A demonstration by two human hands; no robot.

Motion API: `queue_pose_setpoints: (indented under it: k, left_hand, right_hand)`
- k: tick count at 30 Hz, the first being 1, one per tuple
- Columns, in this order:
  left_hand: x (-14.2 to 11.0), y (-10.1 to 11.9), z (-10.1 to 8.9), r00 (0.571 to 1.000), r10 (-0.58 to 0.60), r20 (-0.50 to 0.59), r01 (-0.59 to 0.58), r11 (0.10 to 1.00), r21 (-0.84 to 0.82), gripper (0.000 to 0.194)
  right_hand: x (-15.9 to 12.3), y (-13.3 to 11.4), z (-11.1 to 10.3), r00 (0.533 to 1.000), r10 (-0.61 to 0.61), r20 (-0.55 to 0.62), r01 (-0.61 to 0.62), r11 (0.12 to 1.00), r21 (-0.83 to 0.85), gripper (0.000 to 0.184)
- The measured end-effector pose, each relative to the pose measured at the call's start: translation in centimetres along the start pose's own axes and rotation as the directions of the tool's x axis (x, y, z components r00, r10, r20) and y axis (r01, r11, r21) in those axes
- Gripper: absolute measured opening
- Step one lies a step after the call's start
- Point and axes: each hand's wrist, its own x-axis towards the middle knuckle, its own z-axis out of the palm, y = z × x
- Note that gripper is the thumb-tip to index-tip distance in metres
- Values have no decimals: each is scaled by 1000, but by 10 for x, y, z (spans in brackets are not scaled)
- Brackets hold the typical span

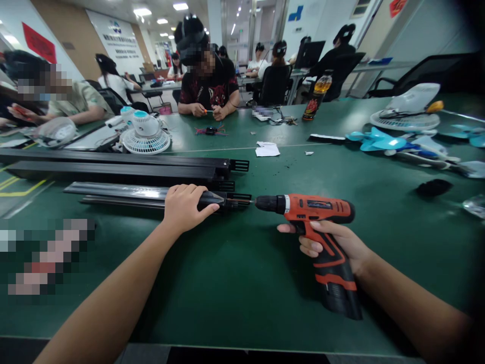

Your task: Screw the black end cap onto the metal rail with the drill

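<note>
Green matting covers the table (235,283), which is shared by several seated people at the far side and at the left.

**Hands**
- Left hand (184,206): fingers together, palm down, clamped over the near rail (125,194) close to its right end.
- Right hand (333,242): closed round the grip of the drill (310,212), with one finger lying near the trigger.

**Workpiece**
- The near rail lies flat on the table, lengthwise from left to right. Its slotted end cap (238,199) faces the drill.
- The drill bit (248,201) is level and meets the end cap; whether it is seated in a screw head cannot be told.
- Two more rails (113,167) lie parallel just behind, apart from the near one.

**Surroundings**
- Small fan (146,134) behind the rails, paper scraps (267,149) at mid-table, bottle (316,98) further back, blue fan blades (382,141) and a fan guard (405,119) at the right.

**Doing the step well (judgement)**
1. Keep the bit in line with the rail's long axis; a tilted bit is likely to slip out of the fastener.
2. Press the rail down and against the push of the drill so it cannot slide left.
3. Keep the left fingertips behind the end cap, clear of the bit.
4. Start slowly on the trigger and push steadily.
</note>
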Motion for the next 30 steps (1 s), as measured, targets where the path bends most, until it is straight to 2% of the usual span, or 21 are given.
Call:
queue_pose_setpoints:
  k: [3,8,17,24,30]
  left_hand:
    - [0,0,0,1000,-2,-5,2,1000,-7,63]
    - [0,0,0,1000,-6,-1,6,1000,-2,61]
    - [0,-1,1,1000,1,-9,-1,1000,-11,58]
    - [0,-2,0,1000,18,0,-18,1000,-3,61]
    - [0,-2,0,1000,14,4,-14,1000,12,57]
  right_hand:
    - [0,0,-1,1000,8,12,-8,1000,-11,46]
    - [1,-1,2,998,1,66,1,1000,-15,35]
    - [1,-3,3,995,15,99,-13,1000,-22,42]
    - [1,-1,3,997,-9,82,8,1000,15,42]
    - [0,-1,-1,999,19,38,-21,998,52,32]
